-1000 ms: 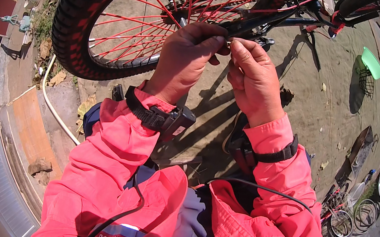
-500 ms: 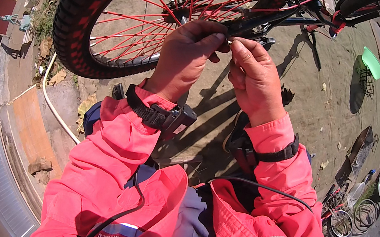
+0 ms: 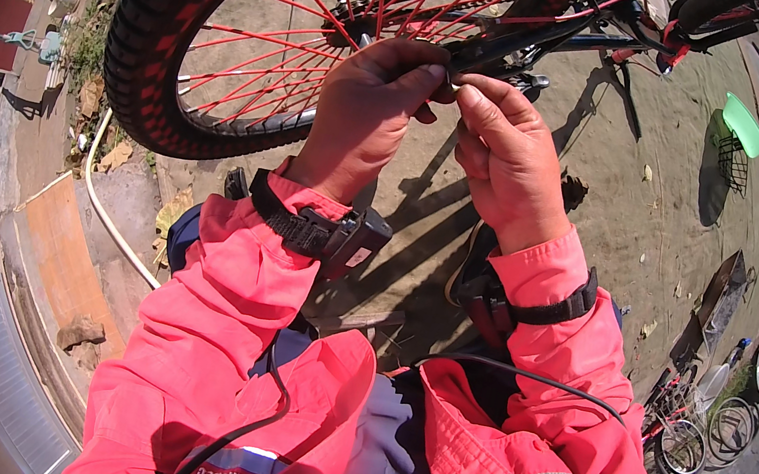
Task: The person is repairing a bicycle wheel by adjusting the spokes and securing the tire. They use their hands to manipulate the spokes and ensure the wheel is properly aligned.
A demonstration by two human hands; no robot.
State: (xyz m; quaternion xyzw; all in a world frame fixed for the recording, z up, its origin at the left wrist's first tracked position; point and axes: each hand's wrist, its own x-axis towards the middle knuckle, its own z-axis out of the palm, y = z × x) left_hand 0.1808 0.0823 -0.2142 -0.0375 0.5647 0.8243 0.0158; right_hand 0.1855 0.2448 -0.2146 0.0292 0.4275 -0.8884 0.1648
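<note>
My left hand (image 3: 371, 114) is closed, thumb pressed to the fingers, beside the wheel's spokes. My right hand (image 3: 507, 148) is closed too, thumb against forefinger, with its tip almost meeting the left fingertips. Something tiny and pale shows at the right fingertips, too small to name. What the left fingers pinch is hidden. Beyond both hands is a bicycle wheel (image 3: 162, 87) with a black knobbly tyre, red checks and red spokes. The dark bicycle frame (image 3: 536, 41) runs from behind the fingers to the upper right.
A green basin (image 3: 746, 126) stands at the right near a dark wire basket (image 3: 732, 165). Loose wheels (image 3: 679, 447) lie at the lower right. Along the left run a pale hose (image 3: 104, 214) and an orange-brown board (image 3: 73, 249). A black cable (image 3: 528, 373) crosses my lap.
Both hands have shifted very slightly left; the right fingertips sit a little closer to the left ones. The wheel has barely moved.
</note>
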